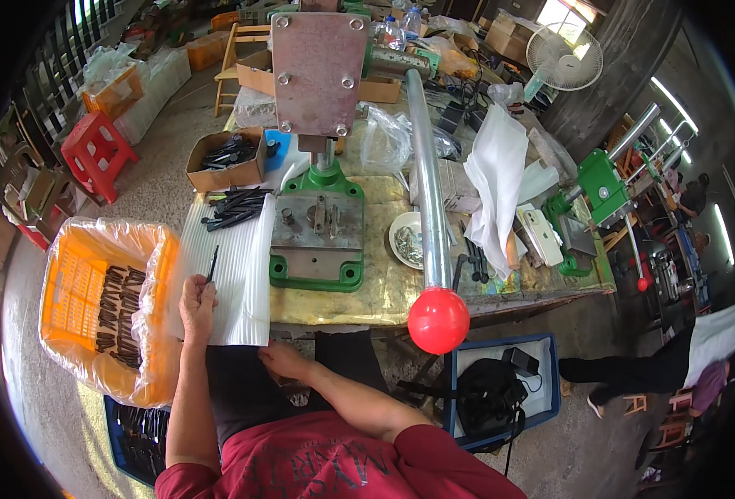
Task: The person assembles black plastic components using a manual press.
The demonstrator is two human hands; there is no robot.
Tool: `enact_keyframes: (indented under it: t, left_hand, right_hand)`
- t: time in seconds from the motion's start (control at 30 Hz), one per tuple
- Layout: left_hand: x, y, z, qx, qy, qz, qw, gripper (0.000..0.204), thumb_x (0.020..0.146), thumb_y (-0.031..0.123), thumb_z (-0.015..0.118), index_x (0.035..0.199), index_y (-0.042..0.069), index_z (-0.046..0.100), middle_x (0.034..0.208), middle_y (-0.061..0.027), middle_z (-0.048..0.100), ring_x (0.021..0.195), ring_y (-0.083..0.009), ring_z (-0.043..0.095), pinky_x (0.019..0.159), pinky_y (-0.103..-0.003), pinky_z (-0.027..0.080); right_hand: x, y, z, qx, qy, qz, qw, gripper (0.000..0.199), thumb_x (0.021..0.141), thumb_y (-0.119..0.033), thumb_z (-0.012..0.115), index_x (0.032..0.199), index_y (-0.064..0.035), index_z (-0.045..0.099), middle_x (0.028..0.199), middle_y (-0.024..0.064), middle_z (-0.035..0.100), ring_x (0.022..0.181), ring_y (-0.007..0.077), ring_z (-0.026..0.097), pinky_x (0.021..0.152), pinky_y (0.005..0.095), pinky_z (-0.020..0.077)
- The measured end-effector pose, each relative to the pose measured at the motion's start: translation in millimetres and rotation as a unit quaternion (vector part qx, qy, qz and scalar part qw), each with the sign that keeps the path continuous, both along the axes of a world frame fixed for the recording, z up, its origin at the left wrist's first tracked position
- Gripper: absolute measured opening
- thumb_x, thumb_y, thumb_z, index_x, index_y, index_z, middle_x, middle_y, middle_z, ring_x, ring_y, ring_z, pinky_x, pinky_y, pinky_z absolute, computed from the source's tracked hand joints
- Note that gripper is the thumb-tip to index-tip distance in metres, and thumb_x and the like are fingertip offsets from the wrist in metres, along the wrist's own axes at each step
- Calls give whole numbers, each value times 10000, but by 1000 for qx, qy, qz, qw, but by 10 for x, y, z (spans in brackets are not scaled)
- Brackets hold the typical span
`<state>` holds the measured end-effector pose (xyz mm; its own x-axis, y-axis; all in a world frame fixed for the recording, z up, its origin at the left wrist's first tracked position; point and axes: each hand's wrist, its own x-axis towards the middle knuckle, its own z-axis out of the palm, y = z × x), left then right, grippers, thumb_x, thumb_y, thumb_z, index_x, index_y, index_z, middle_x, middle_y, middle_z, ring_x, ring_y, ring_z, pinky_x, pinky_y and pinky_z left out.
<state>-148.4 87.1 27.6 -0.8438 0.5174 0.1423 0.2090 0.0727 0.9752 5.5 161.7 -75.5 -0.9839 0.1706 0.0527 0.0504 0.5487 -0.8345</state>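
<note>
My left hand (197, 309) is closed round a slim black piece (212, 264), which points up and away from me over the white foam sheet (230, 303). Just in front of the table edge, by the foam sheet's near corner, my right hand (284, 361) has its fingers curled; what they hold, if anything, is hidden. Several similar black pieces (238, 206) lie in a pile at the sheet's far end. To the right of the sheet stands a green hand press (317, 270) with a metal bed. Its steel lever ends in a red ball (439, 321).
A yellow crate (172, 349) lined with clear plastic holds rows of dark pieces at left. Behind the pile sits a cardboard box (230, 176) of black parts. Right of the press are a bowl (394, 224) of small metal parts and a phone (542, 237). A blue tray (554, 378) holds a black bag.
</note>
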Motion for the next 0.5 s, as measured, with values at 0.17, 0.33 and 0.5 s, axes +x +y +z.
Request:
enact_keyframes:
  t: [0.17,0.33,0.5]
  left_hand:
    - [-4,-4,-6,3,3,-1,1000,88,821,65,461,900,34,436,673,15,452,560,-38,400,516,-159,341]
    - [-15,-4,-36,22,-3,1,1000,92,808,43,475,889,11,444,669,-7,467,556,-51,419,514,-179,363]
    - [-18,-6,-41,6,0,-3,1000,83,820,56,460,897,41,433,680,13,448,568,-39,402,515,-159,344]
  right_hand:
    - [0,2,-9,-4,-2,1,1000,189,758,-172,476,829,-32,581,811,184,559,740,350,537,654,414,425]
    - [0,7,4,-11,-7,3,1000,191,761,-176,475,831,-33,581,789,182,562,739,348,538,656,416,424]
    - [-4,4,17,-4,-34,4,999,176,746,-173,481,810,-35,571,796,158,575,759,320,554,673,402,439]
